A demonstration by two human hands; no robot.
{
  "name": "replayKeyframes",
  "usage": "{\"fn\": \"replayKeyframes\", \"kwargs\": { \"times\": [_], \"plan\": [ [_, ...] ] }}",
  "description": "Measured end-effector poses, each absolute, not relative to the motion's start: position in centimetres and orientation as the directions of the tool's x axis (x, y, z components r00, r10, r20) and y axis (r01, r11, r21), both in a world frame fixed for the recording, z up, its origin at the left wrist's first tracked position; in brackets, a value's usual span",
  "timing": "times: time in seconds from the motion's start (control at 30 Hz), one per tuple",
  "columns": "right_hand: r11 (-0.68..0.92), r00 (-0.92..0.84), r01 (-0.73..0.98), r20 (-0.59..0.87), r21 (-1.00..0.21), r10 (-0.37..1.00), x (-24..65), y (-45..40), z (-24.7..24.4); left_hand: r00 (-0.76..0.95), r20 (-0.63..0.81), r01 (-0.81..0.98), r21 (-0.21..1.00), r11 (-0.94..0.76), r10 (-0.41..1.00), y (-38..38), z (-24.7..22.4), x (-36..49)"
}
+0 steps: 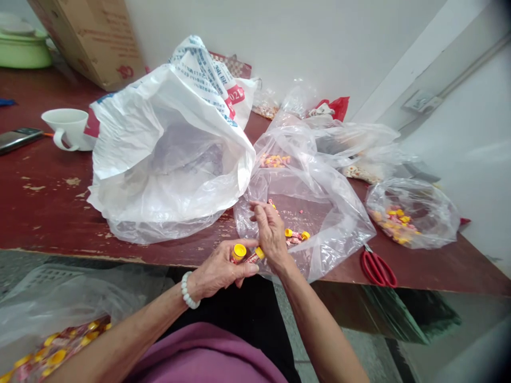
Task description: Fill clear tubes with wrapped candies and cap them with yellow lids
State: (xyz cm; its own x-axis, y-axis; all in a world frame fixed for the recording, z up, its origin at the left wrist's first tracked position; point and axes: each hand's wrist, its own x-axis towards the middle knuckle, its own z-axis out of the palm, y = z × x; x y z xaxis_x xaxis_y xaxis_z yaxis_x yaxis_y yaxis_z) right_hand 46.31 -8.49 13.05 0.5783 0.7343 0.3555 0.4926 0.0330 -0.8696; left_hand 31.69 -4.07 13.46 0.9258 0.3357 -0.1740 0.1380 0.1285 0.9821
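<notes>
Snugly, a yellow-capped tube (238,253) sits in the curled fingers of the left hand (217,271); a pink-wrapped tube (250,258) with a yellow end lies slantwise just beside it, its long axis rising toward the right hand (271,231), whose fingers narrow into a loose pinch just above that end, though contact is hard to tell; a white bead bracelet (187,291) circles the left wrist; further yellow-capped tubes (294,236) lie in a clear plastic bag (343,234) on the worn red table (51,213), with red-handled scissors (377,268) near the bag.

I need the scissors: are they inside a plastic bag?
No, the red-handled scissors lie on the dark red tabletop, beside a clear plastic bag.
</notes>
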Motion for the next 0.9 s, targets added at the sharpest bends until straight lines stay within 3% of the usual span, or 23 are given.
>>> {"fn": "replayKeyframes", "kwargs": {
  "times": [0.13, 0.3, 0.37, 0.5, 0.67, 0.9],
  "plan": [
    [-0.116, 0.657, 0.559, 0.353, -0.821, 0.666, 51.1, -11.3, 12.8, 0.862, -0.194, 0.100, 0.971, 0.218, 0.469, -2.0, 13.0, 28.7],
    [-0.275, 0.618, 0.651, 0.283, -0.708, 0.734, 53.7, -13.7, 11.8, 0.708, -0.195, 0.102, 0.979, 0.175, 0.678, -0.5, 12.2, 22.8],
    [-0.220, 0.551, 0.680, 0.291, -0.699, 0.782, 51.4, -13.1, 12.3, 0.683, -0.161, 0.110, 0.987, 0.117, 0.713, -1.0, 12.1, 21.8],
    [0.022, 0.312, 0.577, 0.245, -0.816, 0.918, 43.9, -11.3, 14.4, 0.659, -0.044, 0.126, 0.991, -0.052, 0.751, -2.7, 12.5, 21.8],
    [0.096, 0.204, 0.431, 0.201, -0.897, 0.958, 39.2, -11.4, 14.8, 0.682, 0.117, 0.153, 0.943, -0.297, 0.722, -3.9, 13.8, 22.2],
    [0.187, 0.265, 0.404, 0.309, -0.896, 0.913, 38.6, -13.5, 14.5, 0.664, 0.534, 0.145, 0.595, -0.791, 0.523, -5.0, 14.4, 22.1]
  ]
}}
